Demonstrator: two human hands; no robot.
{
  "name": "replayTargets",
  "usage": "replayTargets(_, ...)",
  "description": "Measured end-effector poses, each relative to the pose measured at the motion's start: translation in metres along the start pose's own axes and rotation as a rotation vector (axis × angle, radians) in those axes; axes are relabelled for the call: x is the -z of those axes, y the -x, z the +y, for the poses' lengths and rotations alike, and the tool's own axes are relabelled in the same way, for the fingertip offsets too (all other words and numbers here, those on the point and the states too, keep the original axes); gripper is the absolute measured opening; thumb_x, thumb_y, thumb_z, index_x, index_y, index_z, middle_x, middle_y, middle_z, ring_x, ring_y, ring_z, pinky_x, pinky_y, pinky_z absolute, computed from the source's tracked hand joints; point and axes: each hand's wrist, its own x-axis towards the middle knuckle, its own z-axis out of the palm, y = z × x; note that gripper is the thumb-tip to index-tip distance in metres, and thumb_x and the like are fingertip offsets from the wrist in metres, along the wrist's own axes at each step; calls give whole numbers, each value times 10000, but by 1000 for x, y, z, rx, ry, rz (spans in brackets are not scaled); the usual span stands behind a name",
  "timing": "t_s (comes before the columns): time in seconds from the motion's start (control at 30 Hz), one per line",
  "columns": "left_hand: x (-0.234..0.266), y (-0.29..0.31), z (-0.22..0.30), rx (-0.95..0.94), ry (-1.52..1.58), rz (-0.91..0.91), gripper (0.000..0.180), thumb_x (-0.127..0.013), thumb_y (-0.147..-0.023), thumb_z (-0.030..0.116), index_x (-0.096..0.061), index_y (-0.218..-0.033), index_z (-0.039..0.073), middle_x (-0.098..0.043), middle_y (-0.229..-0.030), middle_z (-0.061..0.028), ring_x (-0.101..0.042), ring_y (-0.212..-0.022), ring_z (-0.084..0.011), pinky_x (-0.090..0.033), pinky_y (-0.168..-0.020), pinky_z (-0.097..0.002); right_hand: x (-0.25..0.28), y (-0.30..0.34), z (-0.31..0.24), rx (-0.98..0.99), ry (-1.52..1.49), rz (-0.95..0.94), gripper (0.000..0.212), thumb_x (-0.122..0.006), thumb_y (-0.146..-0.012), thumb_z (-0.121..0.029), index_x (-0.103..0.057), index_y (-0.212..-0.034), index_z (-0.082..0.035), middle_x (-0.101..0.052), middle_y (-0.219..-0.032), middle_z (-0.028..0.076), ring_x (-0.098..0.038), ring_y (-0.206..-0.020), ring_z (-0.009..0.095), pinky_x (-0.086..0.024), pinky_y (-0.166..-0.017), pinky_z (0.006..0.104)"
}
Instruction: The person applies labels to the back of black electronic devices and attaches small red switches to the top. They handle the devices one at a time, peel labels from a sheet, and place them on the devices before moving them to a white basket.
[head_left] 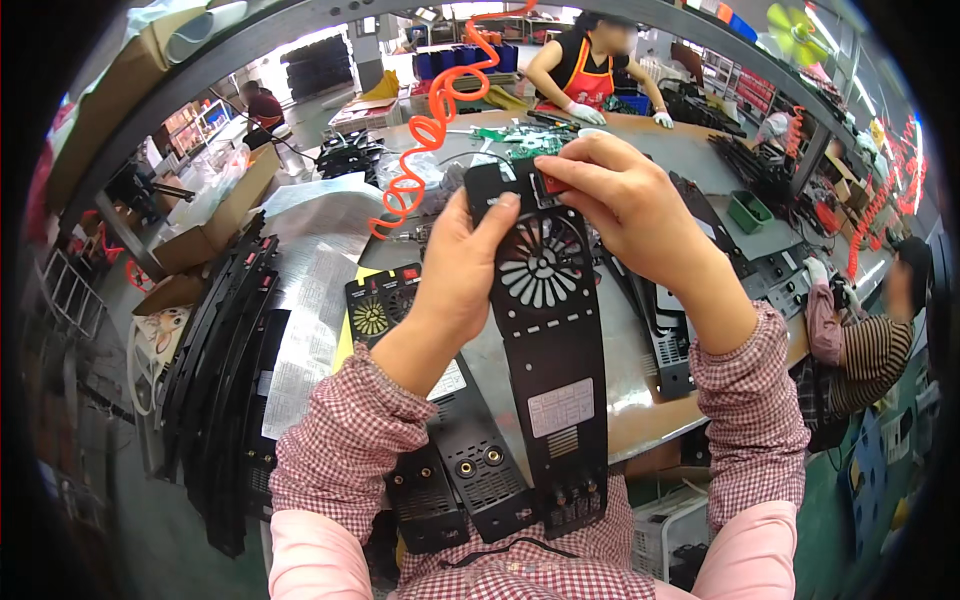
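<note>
A long black metal panel (556, 355) stands tilted in front of me, its lower end near my lap. It has a round fan grille cutout, a pale label and a row of terminals at the bottom. My left hand (450, 275) is closed round its upper left edge, thumb on the front face. At the panel's upper right corner, my right hand (640, 205) pinches a small red rocker switch (552, 184); the fingers partly hide it. Beside the held panel lie more black panels (485, 450), one with a fan cutout and a red part.
A row of black panels (215, 370) leans at the left by silvery sheeting (320, 225). An orange coiled hose (423, 130) hangs ahead. Green circuit boards (525, 138) lie on the metal table (640, 420). A green bin (748, 212) stands right. Co-workers sit across and at right.
</note>
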Motion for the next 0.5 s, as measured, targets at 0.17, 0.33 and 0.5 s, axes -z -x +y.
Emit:
replayTargets(0.17,-8,6,12,-28,-7,10,248,-572,-1012,142,-556,-1237,38,-676,-1078,-43,-677,-869,-103,-583,-767,-267,4,-4,-7,127,150,52,302,-708,-810,1,-698,-1111,-22,-640,-1002,108,-639,-927,299,-532,-805,375)
replayTargets(0.33,-8,15,15,5,28,-30,247,-570,-1014,143,-547,-1238,43,-665,-1088,-40,-666,-872,-92,-575,-768,-253,13,-6,-8,-60,-139,-56,286,-740,-825,-66,-736,-1110,-53,-617,-1082,105,-630,-937,262,-525,-835,356)
replayTargets(0.5,-16,18,21,-5,82,-43,278,-610,-996,162,-529,-1236,45,-671,-1068,-42,-670,-860,-92,-570,-754,-249,5,-5,-22,-496,-568,105,352,-710,-935,-211,-658,-1249,-63,-582,-1179,92,-621,-814,78,-522,-649,236)
